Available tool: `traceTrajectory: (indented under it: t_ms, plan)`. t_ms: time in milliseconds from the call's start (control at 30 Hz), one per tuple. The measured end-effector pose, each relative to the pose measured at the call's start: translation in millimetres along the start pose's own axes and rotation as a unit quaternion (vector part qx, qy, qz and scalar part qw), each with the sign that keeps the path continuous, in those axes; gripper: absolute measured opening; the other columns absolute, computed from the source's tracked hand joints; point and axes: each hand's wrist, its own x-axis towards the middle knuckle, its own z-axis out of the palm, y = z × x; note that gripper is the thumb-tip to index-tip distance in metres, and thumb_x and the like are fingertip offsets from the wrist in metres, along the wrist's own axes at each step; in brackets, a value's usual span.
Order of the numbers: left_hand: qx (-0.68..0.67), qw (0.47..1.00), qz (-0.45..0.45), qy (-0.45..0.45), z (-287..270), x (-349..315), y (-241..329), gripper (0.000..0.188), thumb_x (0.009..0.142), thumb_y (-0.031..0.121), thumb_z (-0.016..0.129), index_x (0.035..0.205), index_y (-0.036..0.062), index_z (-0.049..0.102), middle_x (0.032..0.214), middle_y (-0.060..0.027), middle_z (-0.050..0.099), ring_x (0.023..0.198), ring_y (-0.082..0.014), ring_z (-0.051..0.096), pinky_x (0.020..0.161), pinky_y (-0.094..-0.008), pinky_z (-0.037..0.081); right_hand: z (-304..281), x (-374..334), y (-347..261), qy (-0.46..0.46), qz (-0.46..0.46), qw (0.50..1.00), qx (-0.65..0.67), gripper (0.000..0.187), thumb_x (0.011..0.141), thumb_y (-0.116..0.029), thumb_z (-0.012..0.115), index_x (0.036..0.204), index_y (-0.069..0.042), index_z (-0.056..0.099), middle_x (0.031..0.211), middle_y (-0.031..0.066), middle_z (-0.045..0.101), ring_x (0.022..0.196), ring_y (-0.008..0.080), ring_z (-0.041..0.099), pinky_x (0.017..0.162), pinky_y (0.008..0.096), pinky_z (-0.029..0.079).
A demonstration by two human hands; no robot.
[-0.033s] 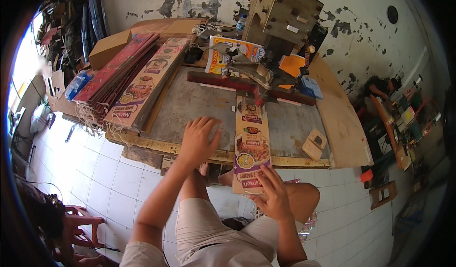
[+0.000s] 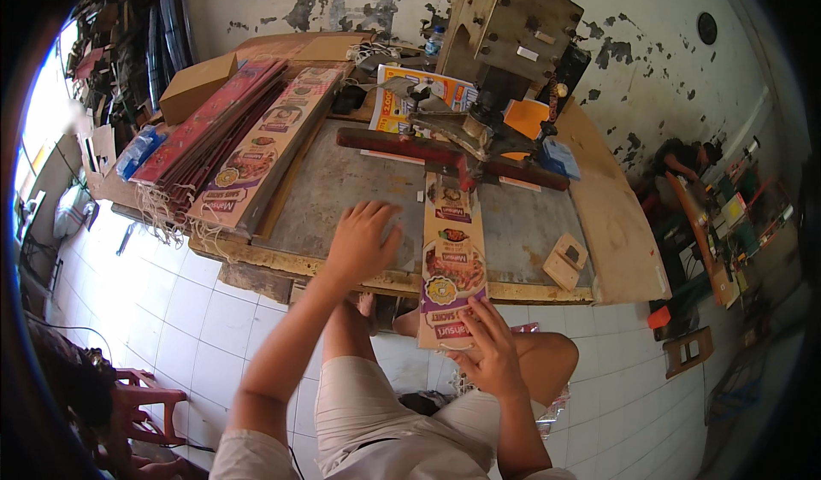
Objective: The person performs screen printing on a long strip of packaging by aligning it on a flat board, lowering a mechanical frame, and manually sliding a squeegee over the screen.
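Note:
A long printed cardboard strip (image 2: 453, 258), beige with purple bands and food pictures, lies lengthwise on the metal work surface (image 2: 368, 164). Its far end reaches under the red bar (image 2: 402, 148) of a press (image 2: 505, 35), and its near end sticks out past the table's front edge. My right hand (image 2: 492, 343) grips the right side of that near end, fingers over the top face. Left of the strip, my left hand (image 2: 361, 239) hovers over the table's front part, holding nothing, with its thumb apart from the fingers.
At the left, a stack of similar printed strips (image 2: 265, 151) lies beside a pile of red strips (image 2: 209, 121) with white strings, near a brown box (image 2: 197, 89). A small wooden block (image 2: 566, 261) sits at the front right. Another person (image 2: 684, 159) is at a far-right bench.
My left hand has shifted slightly away from me. My right hand and the cardboard strip look almost unmoved.

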Motion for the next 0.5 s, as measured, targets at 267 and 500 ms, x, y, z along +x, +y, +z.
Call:
traceTrajectory:
  t_ms: [267, 500]
  plan:
    - [0.095, 0.995, 0.015, -0.031, 138.7, 129.4, -115.0, 0.045, 0.108, 0.033, 0.060, 0.144, 0.0064, 0.067, 0.146, -0.0204, 0.066, 0.141, -0.0428, 0.059, 0.120, -0.0580, 0.044, 1.6, 18.6, 17.9, -0.031, 0.003, 0.999, 0.021, 0.078, 0.090, -0.040, 0.091, 0.149, 0.003, 0.065, 0.165, 0.0268, 0.053, 0.156, 0.0508, 0.047, 0.126, 0.0589, 0.042]
    - [-0.017, 0.996, 0.068, -0.054, 229.3, 207.1, -203.0, 0.042, 0.103, 0.032, 0.064, 0.133, 0.0029, 0.068, 0.117, -0.0211, 0.073, 0.111, -0.0388, 0.066, 0.097, -0.0534, 0.050, 6.3, 19.7, 21.7, -0.051, 0.001, 0.998, 0.037, 0.077, 0.089, -0.040, 0.091, 0.151, -0.001, 0.064, 0.168, 0.0247, 0.051, 0.157, 0.0503, 0.045, 0.126, 0.0602, 0.042]
